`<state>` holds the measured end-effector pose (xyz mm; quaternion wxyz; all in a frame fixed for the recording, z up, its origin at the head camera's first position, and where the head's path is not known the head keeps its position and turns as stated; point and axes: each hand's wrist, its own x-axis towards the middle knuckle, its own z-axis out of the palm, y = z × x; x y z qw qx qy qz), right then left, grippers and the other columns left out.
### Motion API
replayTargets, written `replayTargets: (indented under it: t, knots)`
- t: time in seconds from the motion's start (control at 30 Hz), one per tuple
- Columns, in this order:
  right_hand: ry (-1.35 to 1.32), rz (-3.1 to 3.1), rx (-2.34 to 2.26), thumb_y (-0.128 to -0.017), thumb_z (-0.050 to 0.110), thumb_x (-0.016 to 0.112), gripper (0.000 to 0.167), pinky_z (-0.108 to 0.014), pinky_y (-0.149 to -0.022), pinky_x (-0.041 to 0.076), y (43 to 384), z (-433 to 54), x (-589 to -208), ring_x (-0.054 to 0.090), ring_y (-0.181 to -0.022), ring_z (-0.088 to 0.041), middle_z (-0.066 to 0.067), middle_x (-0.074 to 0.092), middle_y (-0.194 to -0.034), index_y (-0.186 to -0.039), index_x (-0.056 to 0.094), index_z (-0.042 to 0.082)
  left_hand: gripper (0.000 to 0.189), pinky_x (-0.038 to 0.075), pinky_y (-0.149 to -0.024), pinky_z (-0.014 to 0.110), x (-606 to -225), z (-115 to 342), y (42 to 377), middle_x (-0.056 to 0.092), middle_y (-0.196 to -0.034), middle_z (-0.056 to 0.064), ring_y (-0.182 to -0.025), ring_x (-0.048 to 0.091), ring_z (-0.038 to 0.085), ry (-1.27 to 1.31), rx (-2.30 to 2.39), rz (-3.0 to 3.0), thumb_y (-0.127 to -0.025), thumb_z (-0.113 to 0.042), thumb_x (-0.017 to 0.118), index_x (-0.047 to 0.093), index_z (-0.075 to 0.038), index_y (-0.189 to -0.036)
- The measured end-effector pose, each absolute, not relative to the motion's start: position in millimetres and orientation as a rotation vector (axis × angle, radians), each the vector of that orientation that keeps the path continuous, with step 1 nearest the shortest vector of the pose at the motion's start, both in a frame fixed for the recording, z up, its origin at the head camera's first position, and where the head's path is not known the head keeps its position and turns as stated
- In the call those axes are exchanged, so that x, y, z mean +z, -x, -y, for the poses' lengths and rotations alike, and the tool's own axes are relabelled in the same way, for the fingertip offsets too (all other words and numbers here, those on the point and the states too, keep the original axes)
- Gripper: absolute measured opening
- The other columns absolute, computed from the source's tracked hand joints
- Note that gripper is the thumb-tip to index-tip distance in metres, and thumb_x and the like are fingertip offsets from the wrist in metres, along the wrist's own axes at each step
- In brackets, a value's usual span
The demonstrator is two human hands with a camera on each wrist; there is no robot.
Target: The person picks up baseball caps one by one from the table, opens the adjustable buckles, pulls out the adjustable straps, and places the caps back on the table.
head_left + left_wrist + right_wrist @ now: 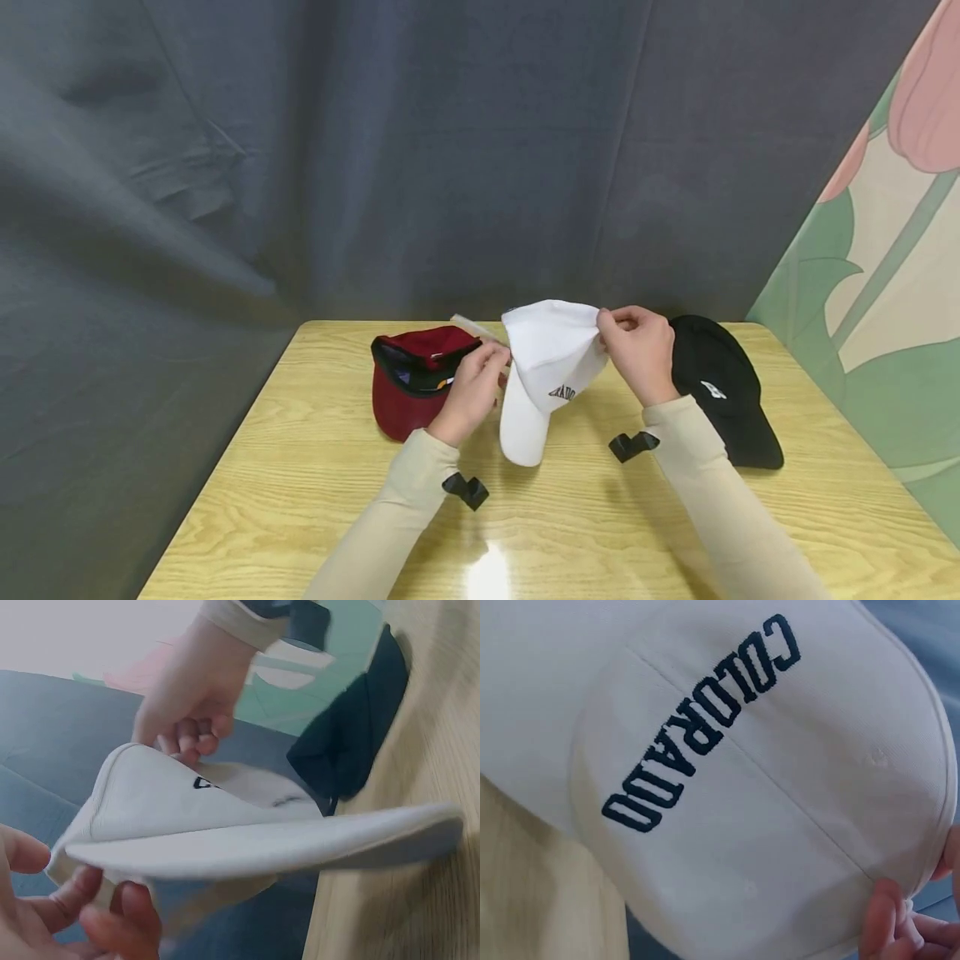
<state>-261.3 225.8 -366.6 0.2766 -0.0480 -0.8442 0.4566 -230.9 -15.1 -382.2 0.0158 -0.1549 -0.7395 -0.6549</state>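
Observation:
A white baseball cap with dark lettering is held up over the table, its brim pointing down toward the front. The lettering reads COLORADO on the white cap in the right wrist view. My left hand pinches the cap's edge where the brim meets the crown; in the left wrist view, the thumb and fingers of that hand are at this corner. With thumb and fingers, my right hand grips the crown near its top. Only the fingertips of the right hand appear in the right wrist view.
On the wooden table, a dark red cap lies left with its dark inside showing. A black cap with a small white mark rests on the right, partly behind my right hand. A dark curtain hangs behind the table.

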Motion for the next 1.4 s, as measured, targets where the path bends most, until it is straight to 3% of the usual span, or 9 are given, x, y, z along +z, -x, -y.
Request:
replayTargets:
  t: [0.13, 0.33, 0.57, 0.73, 1.0, 1.17, 1.4]
  knots:
    - [0.095, 2.252, 1.089, -0.093, 0.036, 0.059, 0.035, -0.026, -0.051, 0.043, 266.3, -226.4, -363.3, 0.057, -0.053, -0.015, -0.007, 0.065, -0.064, -0.081, 0.073, 0.006, 0.03, 0.047, -0.068, 0.03, -385.2, 17.1, 230.1, 0.063, -0.093, 0.011, -0.074, 0.058, 0.02, 0.416, -1.814, 2.448, -0.104, -0.027, 0.047, 0.066, -0.003, -0.107]
    - [0.066, 2.283, 0.986, -0.094, 0.03, 0.059, 0.034, -0.026, -0.051, 0.042, 278.9, -228.2, -360.1, 0.057, -0.056, -0.019, -0.009, 0.065, -0.064, -0.077, 0.073, 0.004, 0.023, 0.046, -0.079, 0.035, -390.6, 17.9, 231.4, 0.064, -0.097, 0.005, -0.083, 0.057, 0.017, 0.413, -1.571, 2.604, -0.095, -0.021, 0.054, 0.069, -0.007, -0.107]
    - [0.058, 2.329, 0.979, -0.095, 0.024, 0.061, 0.031, -0.018, -0.047, 0.041, 298.6, -230.3, -372.1, 0.057, -0.047, -0.006, -0.009, 0.07, -0.063, -0.076, 0.073, 0.003, 0.023, 0.047, -0.08, 0.035, -393.5, 19.7, 229.5, 0.065, -0.097, 0.004, -0.086, 0.058, 0.017, 0.45, -1.481, 2.7, -0.093, -0.02, 0.055, 0.07, -0.008, -0.106]
    - [0.095, 2.362, 1.083, -0.098, 0.029, 0.06, 0.032, -0.019, -0.046, 0.043, 308.8, -236.5, -381.6, 0.059, -0.044, -0.008, -0.011, 0.072, -0.07, -0.085, 0.073, 0.002, 0.019, 0.048, -0.077, 0.034, -393.4, 19.5, 226.9, 0.067, -0.093, 0.002, -0.085, 0.059, 0.016, 0.484, -1.43, 2.796, -0.092, -0.019, 0.056, 0.07, -0.01, -0.101]
    - [0.241, 2.41, 1.435, -0.097, 0.031, 0.06, 0.031, -0.025, -0.058, 0.055, 314.4, -244.3, -384.9, 0.072, -0.076, -0.02, -0.011, 0.077, -0.094, -0.108, 0.067, 0.004, 0.012, 0.045, -0.066, 0.03, -394.6, 21.2, 224.0, 0.064, -0.086, -0.001, -0.071, 0.055, 0.014, 0.528, -1.402, 2.923, -0.09, -0.021, 0.062, 0.069, -0.011, -0.092]
    - [0.25, 2.479, 1.541, -0.095, 0.025, 0.062, 0.034, -0.027, -0.062, 0.056, 315.2, -247.5, -384.0, 0.066, -0.088, -0.024, -0.016, 0.073, -0.111, -0.119, 0.062, 0.002, 0.012, 0.047, -0.071, 0.032, -399.1, 21.5, 224.4, 0.064, -0.091, -0.001, -0.081, 0.056, 0.014, 0.577, -1.356, 2.991, -0.089, -0.026, 0.067, 0.068, -0.014, -0.091]
    - [0.235, 2.403, 1.721, -0.096, 0.018, 0.061, 0.038, -0.027, -0.062, 0.053, 320.1, -246.8, -383.4, 0.065, -0.101, -0.023, -0.018, 0.068, -0.123, -0.129, 0.054, 0.001, 0.011, 0.048, -0.079, 0.035, -404.5, 20.1, 225.1, 0.064, -0.093, -0.001, -0.089, 0.057, 0.015, 0.651, -1.294, 3.042, -0.088, -0.027, 0.069, 0.067, -0.016, -0.088]
